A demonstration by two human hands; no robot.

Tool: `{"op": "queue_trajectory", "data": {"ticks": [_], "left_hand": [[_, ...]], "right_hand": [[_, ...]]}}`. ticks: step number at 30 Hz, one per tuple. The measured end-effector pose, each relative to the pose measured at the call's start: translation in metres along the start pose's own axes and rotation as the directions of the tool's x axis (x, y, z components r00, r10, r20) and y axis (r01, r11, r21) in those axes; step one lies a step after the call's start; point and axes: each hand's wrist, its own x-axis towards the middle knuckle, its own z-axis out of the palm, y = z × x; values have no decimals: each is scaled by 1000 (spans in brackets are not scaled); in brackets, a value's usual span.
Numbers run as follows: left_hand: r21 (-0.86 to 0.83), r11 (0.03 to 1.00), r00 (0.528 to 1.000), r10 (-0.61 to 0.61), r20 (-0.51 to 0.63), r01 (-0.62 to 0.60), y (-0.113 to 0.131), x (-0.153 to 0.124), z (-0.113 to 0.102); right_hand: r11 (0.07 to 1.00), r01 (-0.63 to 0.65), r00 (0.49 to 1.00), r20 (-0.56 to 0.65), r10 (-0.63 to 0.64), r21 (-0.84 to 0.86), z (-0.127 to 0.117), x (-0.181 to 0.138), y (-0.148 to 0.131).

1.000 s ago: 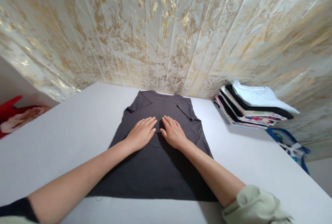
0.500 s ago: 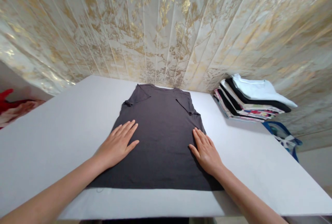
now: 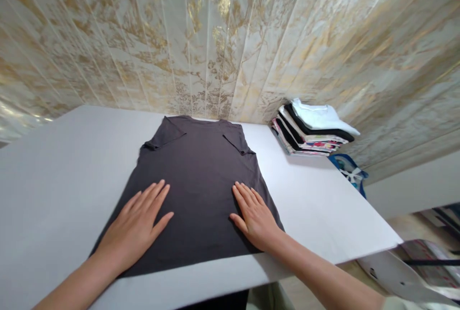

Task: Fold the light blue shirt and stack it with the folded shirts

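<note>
A dark grey t-shirt (image 3: 199, 171) lies flat on the white table (image 3: 64, 166), its sleeves folded in and its collar toward the wall. My left hand (image 3: 134, 226) rests palm down on the shirt's lower left part, fingers stretched out. Flat on the lower right part, near the hem and the right edge, lies my right hand (image 3: 256, 216), its fingers also extended. Neither hand holds anything.
A stack of folded clothes (image 3: 312, 128) with a white piece on top sits at the table's far right corner against the gold-marbled wall (image 3: 230, 37). A blue bag (image 3: 348, 172) stands on the floor behind that corner. The table's front edge runs just below my hands.
Both hands have slid from the shirt's middle outward and down toward the hem, smoothing it. The camera has swung right, so the shirt now sits further left in view.
</note>
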Motion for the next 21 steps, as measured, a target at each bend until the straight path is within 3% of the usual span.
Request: {"op": "queue_trajectory", "data": {"ticks": [4, 8, 10, 13, 17, 21], "left_hand": [[15, 997, 995, -81, -60, 82, -23, -29, -4], [14, 991, 990, -130, -58, 131, -19, -13, -9], [-21, 997, 997, -72, -32, 71, -3, 16, -13], [-138, 986, 993, 101, 68, -91, 40, 78, -13], [-332, 893, 913, 372, 167, -303, 112, 163, 4], [-394, 846, 865, 461, 198, -360, 158, 212, 34]], "right_hand": [[997, -60, 998, -19, 59, -39, 1, -41, 29], [998, -59, 998, -9, 59, 1, -9, -56, 47], [995, -90, 995, -39, 91, 31, -17, -48, 57], [989, -148, 986, -75, 149, 19, -24, -30, 68], [989, -147, 988, -40, 146, -29, -17, -22, 73], [989, -149, 985, -89, 146, -24, -8, -54, 71]]}}
